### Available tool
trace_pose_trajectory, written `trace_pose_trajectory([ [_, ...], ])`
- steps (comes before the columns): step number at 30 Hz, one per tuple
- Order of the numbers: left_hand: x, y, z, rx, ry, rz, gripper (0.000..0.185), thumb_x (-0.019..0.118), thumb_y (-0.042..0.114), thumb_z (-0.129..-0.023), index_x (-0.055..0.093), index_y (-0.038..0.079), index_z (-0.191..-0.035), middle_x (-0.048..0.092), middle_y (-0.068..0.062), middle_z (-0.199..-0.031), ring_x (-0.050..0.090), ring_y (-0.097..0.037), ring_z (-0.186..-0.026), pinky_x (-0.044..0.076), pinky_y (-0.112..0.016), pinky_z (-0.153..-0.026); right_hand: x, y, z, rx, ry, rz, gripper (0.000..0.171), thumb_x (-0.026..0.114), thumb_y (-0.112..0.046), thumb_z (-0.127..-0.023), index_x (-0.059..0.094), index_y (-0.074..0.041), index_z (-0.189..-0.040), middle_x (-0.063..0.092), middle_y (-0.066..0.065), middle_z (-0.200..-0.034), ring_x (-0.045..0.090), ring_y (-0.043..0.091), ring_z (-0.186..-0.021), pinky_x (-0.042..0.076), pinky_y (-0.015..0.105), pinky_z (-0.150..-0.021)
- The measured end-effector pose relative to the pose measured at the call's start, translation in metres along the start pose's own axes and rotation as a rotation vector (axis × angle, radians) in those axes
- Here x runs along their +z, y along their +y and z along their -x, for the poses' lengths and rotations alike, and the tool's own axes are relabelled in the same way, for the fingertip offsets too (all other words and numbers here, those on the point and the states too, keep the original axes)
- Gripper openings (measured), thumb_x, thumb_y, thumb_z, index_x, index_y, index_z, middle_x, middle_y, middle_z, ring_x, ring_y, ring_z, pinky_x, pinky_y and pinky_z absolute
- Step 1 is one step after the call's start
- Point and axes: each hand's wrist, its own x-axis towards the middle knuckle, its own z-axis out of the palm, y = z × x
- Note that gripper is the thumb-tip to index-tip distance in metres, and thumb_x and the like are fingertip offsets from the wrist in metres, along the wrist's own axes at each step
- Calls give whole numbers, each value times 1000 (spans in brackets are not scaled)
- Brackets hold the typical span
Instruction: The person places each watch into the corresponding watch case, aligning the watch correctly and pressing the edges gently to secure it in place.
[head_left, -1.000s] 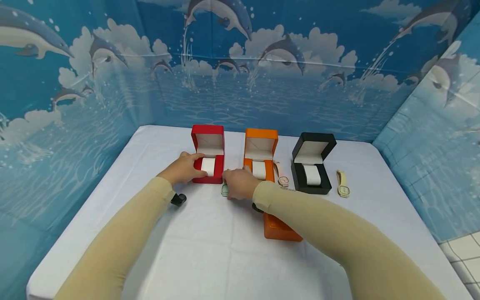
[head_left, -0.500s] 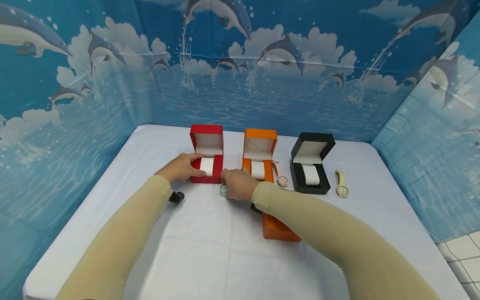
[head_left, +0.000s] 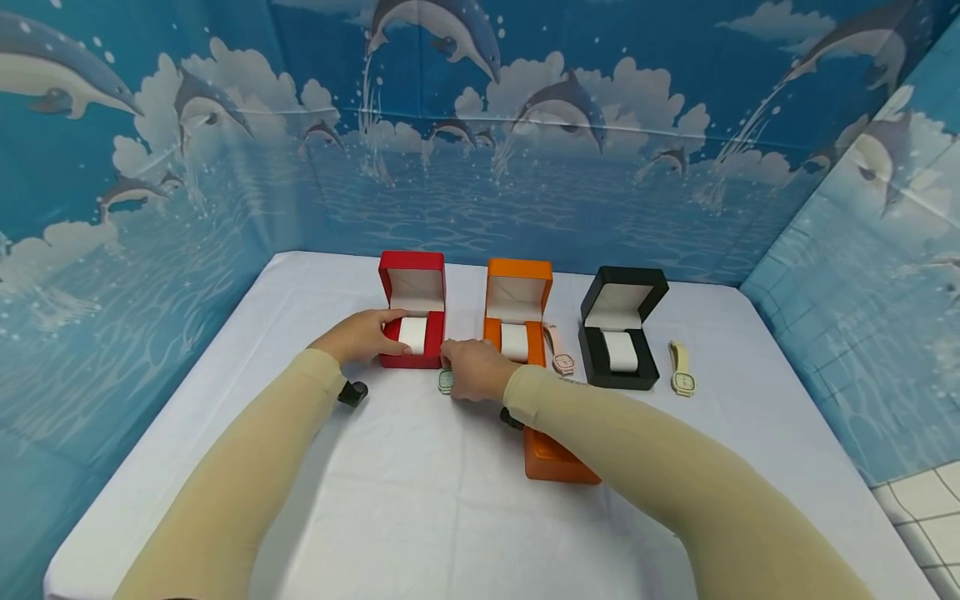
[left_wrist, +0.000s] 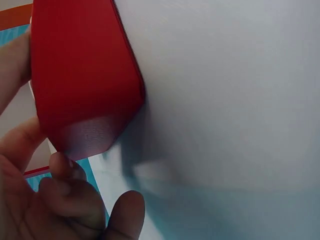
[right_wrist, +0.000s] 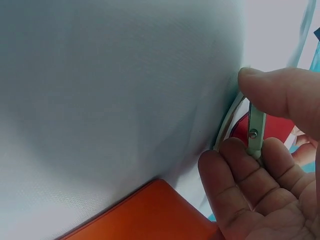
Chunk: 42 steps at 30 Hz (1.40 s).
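Orange box (head_left: 519, 319) and black box (head_left: 622, 333) sit open on the white table (head_left: 420, 500), with a pink watch (head_left: 558, 350) between them. Cream watch (head_left: 681, 368) right of the black one. Dolphin backdrop (head_left: 525, 125) all around.

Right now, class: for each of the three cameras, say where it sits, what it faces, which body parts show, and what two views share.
Head: worn high, faces forward and down at the table; both sleeved arms, left hand on the red box, right hand on the green watch.
Left wrist: beside the red box; fingers show.
Right wrist: low over the cloth; fingers pinch the green watch.
Shared: the wrist views both show the red box.
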Motion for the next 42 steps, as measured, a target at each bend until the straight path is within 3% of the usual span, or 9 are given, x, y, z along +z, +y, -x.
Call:
trace_pose_trajectory([
  [8, -1, 3, -2, 25, 10, -15, 81, 83, 41, -90, 46, 24, -160, 56, -13, -144, 51, -33, -131, 56, -50, -104, 0, 4, 2, -9, 12, -71, 34, 86, -16, -87, 62, -14, -111, 69, 1, -102, 62, 19, -93, 59, 31, -90],
  [15, 0, 1, -2, 40, 24, -22, 81, 83, 41, -89, 47, 24, -159, 59, -13, -141, 53, -32, -128, 58, -47, -101, -2, 5, 3, -11, 20, -112, 34, 88, -14, -86, 61, -14, -107, 69, 1, -101, 63, 19, -91, 60, 30, -86],
  [22, 0, 3, 0, 79, 75, -72, 79, 85, 38, -88, 49, 24, -157, 59, -12, -139, 53, -33, -128, 60, -48, -100, -8, 6, 3, -18, 33, -150, 33, 86, -11, -86, 60, -13, -107, 67, 3, -97, 64, 20, -87, 59, 26, -72],
  [30, 4, 2, 1, 139, 150, -128, 71, 86, 36, -86, 55, 25, -149, 60, -11, -123, 58, -28, -117, 59, -46, -99, -15, 6, 4, -18, 55, -151, 33, 85, -13, -86, 60, -14, -107, 68, 2, -97, 63, 20, -88, 59, 27, -75],
  [42, 5, 2, 5, 155, 215, -80, 81, 87, 40, -86, 50, 22, -155, 54, -11, -139, 55, -30, -127, 54, -52, -109, -21, 5, 11, -34, 92, -164, 36, 87, -15, -86, 59, -14, -110, 69, 3, -103, 63, 20, -92, 60, 31, -83],
])
